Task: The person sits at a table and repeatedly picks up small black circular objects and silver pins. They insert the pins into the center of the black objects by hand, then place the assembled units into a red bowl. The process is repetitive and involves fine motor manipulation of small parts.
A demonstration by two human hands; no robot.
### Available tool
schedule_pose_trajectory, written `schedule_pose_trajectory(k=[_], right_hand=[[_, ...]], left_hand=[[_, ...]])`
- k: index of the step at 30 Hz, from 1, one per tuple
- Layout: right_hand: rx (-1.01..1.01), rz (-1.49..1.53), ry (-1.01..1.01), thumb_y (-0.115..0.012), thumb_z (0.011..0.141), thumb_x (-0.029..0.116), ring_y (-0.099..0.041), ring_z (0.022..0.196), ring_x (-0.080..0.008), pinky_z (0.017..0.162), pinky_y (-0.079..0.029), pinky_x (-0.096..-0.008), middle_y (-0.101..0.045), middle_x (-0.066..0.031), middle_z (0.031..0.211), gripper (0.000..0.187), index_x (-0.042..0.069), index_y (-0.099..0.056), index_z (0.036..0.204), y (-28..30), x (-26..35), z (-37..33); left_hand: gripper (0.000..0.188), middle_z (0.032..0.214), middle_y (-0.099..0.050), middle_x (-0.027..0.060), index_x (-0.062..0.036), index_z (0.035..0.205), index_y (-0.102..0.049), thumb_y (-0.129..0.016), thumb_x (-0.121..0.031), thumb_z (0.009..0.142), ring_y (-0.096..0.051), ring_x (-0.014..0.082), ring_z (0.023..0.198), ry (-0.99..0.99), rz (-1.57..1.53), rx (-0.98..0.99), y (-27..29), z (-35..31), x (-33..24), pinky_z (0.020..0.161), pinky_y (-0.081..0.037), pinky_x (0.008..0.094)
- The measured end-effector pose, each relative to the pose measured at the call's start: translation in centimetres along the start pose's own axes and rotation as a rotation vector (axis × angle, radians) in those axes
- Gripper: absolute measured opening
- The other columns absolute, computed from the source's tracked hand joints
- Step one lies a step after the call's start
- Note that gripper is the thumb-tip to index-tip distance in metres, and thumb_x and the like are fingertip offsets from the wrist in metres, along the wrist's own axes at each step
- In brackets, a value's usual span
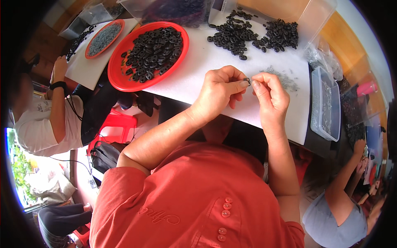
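My left hand (pixel 218 90) pinches a small black piece with a hole (pixel 247 81) between thumb and fingertips, above the white table surface. Close beside it, my right hand (pixel 271 96) has thumb and forefinger pressed together; whatever they hold is too small to make out. Behind my right hand lies a scatter of tiny clear, thin parts (pixel 285 79). Farther back are loose heaps of black oval two-holed pieces (pixel 234 36). To the left, a red round tray (pixel 117 78) carries a large pile of similar black pieces.
At the table's right edge stands a clear plastic box (pixel 337 120) with small clear parts inside. Transparent bins (pixel 165 10) line the back. An orange plate of grey bits (pixel 104 38) lies far left. Co-workers sit at left (pixel 49 124) and right (pixel 337 221); a red stool (pixel 120 124) stands below.
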State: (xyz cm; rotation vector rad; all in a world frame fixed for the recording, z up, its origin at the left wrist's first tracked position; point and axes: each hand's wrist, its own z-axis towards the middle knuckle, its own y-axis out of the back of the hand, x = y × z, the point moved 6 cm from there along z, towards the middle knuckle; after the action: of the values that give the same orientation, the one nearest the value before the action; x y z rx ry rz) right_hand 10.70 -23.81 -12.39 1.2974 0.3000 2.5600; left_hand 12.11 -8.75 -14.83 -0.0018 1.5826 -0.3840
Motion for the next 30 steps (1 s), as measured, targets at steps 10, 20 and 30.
schedule_pose_trajectory(k=[10,20,30], right_hand=[[0.037,-0.027,-0.027,-0.066,0.094,0.001,-0.056,0.069,-0.0117,0.063,-0.047,-0.0260,-0.064,-0.0039,0.081,0.006,0.002,-0.060,0.096,-0.19,0.06,0.00],[0.052,-0.005,-0.086,-0.065,0.096,0.003,-0.057,0.070,-0.0108,0.065,-0.048,-0.0257,-0.065,-0.0040,0.084,0.005,0.001,-0.062,0.099,-0.31,0.28,0.04],[0.043,-0.029,-0.063,-0.063,0.097,0.004,-0.056,0.068,-0.0123,0.064,-0.047,-0.0268,-0.065,-0.0044,0.082,0.004,0.002,-0.061,0.097,-0.18,0.36,0.07]], left_hand=[[0.014,0.082,-0.065,0.0070,0.0030,0.097,-0.064,-0.068,-0.010,0.094,-0.063,0.0131,0.068,0.015,-0.049,0.042,0.21,-0.06,-0.11,0.054,-0.050,0.0260],[0.015,0.080,-0.065,0.0066,0.0023,0.095,-0.064,-0.069,-0.012,0.093,-0.063,0.0134,0.065,0.002,-0.072,0.037,0.32,-0.05,-0.08,0.051,-0.049,0.0262],[0.013,0.083,-0.066,0.0091,0.0044,0.100,-0.064,-0.067,-0.005,0.091,-0.064,0.0159,0.069,0.010,-0.110,0.080,0.42,-0.07,0.01,0.054,-0.051,0.0280]])
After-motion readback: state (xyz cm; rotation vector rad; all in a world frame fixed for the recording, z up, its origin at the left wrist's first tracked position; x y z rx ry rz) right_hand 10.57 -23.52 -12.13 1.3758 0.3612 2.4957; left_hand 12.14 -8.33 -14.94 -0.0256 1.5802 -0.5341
